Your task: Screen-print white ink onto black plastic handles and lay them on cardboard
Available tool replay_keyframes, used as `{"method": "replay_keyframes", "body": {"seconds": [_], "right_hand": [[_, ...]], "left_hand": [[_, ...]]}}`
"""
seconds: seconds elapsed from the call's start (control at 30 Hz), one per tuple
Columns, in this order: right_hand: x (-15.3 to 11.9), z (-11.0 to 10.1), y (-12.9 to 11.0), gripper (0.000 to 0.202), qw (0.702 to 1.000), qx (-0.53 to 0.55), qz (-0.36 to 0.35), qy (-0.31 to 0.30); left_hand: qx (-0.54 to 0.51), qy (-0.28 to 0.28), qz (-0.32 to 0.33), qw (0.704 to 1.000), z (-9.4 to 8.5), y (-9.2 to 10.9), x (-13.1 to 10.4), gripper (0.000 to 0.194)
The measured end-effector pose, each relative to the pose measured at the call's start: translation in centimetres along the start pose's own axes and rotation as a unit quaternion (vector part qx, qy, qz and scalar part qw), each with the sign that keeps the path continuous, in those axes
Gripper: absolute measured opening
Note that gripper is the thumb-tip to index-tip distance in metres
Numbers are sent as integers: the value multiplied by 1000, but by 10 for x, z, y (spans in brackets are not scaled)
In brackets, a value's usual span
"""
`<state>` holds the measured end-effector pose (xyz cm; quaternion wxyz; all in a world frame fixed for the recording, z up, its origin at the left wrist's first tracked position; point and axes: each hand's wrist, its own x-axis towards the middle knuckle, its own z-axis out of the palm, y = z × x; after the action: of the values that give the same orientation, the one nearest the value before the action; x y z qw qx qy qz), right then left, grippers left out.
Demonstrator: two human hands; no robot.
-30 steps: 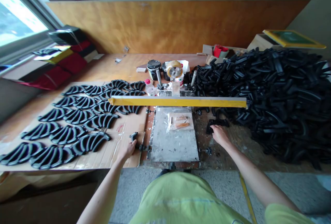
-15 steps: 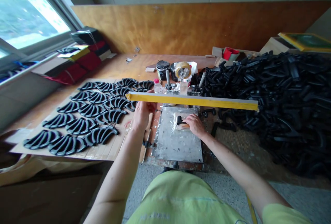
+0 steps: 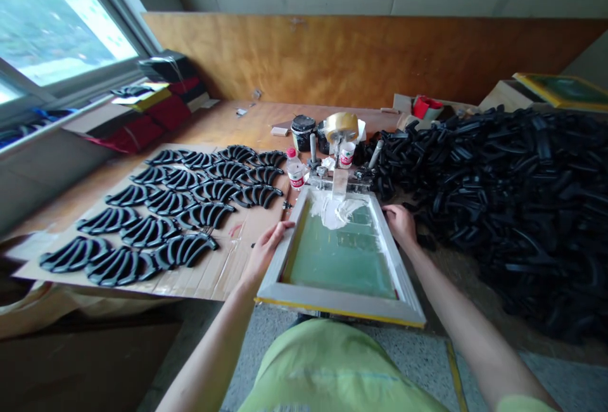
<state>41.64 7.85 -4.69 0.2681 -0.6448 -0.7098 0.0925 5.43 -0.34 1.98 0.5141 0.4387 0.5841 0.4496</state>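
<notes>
A screen printing frame (image 3: 339, 303) with green mesh (image 3: 339, 266) lies lowered over the metal base, its near edge toward my body. White ink (image 3: 335, 210) is smeared across the far end of the mesh, around a squeegee (image 3: 340, 182). My left hand (image 3: 270, 248) is closed on the frame's left side, fingertips over the rim. On the opposite side, my right hand (image 3: 401, 225) has its fingers bent against the frame's right edge, thumb side up. The base and the small black part on it are hidden beneath the frame.
Rows of curved black handles (image 3: 173, 215) lie on cardboard to the left. A large heap of black handles (image 3: 522, 209) covers the right side. Behind the frame stand a bottle with a red cap (image 3: 295, 171), a black tub (image 3: 303, 133), a tape roll (image 3: 342, 126) and a paper cup (image 3: 346, 154).
The frame has swung down from a raised, edge-on position to lie over the base. My right hand has left the small black part and moved to the frame's right edge.
</notes>
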Motion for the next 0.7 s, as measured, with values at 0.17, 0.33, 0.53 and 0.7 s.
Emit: {"method": "replay_keyframes", "body": {"seconds": [0.17,0.33,0.53,0.7], "right_hand": [[51,5,-62,53,990,5,-128,58],[66,36,-111,25,975,-110,-165,-104],[15,37,-100,16,946,-104,-266,-155],[4,20,-88,21,902,-13,-376,-212]], "left_hand": [[-19,-32,-85,996,5,-66,2,81],[7,-21,-89,996,10,-94,9,78],[48,-12,-79,996,7,-101,12,68],[50,-21,-80,995,6,-110,15,68]]}}
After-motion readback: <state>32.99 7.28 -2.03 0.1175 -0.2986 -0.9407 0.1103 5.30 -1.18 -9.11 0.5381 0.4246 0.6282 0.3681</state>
